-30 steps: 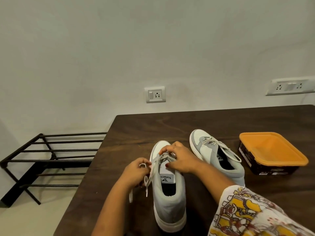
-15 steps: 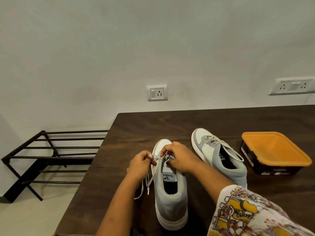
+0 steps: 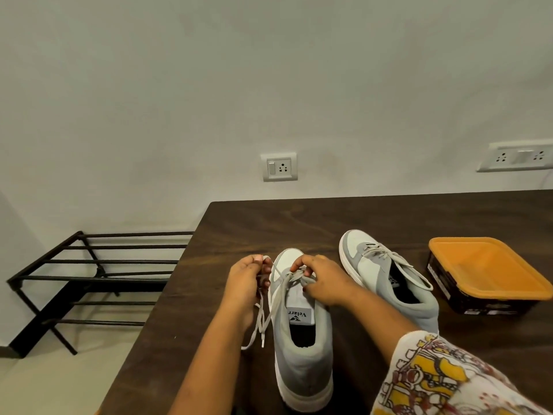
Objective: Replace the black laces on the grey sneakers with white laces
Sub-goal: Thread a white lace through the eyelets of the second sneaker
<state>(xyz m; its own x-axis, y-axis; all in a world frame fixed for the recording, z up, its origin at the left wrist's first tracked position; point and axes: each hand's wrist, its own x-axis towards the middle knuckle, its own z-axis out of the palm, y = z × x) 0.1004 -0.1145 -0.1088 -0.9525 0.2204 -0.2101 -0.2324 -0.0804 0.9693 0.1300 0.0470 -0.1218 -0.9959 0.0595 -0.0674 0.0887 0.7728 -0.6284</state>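
The left hand (image 3: 245,283) is curled round a white lace (image 3: 263,322), pinching it just left of the near sneaker (image 3: 302,348); the loose ends dangle down that side. The right hand (image 3: 324,280) bends over this sneaker's eyelets, fingertips pinching the lacing. To the sneaker's right stands the second sneaker (image 3: 389,280), white-laced, then an orange-lidded box (image 3: 484,265), all on a dark wooden table (image 3: 269,223). To its left a black rack (image 3: 89,277) stands on the floor; behind it is a pale wall with a socket (image 3: 279,166).
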